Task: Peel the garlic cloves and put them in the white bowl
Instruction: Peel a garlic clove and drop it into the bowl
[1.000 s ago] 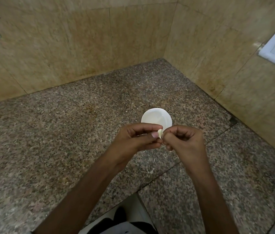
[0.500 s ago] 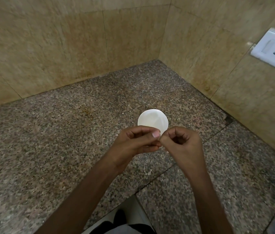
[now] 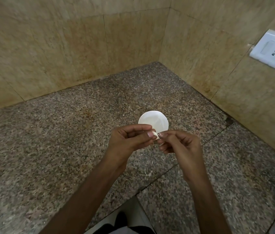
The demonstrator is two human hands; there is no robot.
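The left hand (image 3: 130, 139) pinches a garlic clove (image 3: 155, 135), the right hand (image 3: 182, 146) pinches its tip, near the white bowl (image 3: 151, 118).

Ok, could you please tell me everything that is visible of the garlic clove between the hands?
The garlic clove is small, pale cream-white, and mostly hidden in the grip. The left hand pinches it between thumb and forefinger. The right hand pinches at its other end, where a thin shred of skin seems to stick out. It is held in the air, just before the near rim of the white bowl in this view. Whether it is fully peeled cannot be told.
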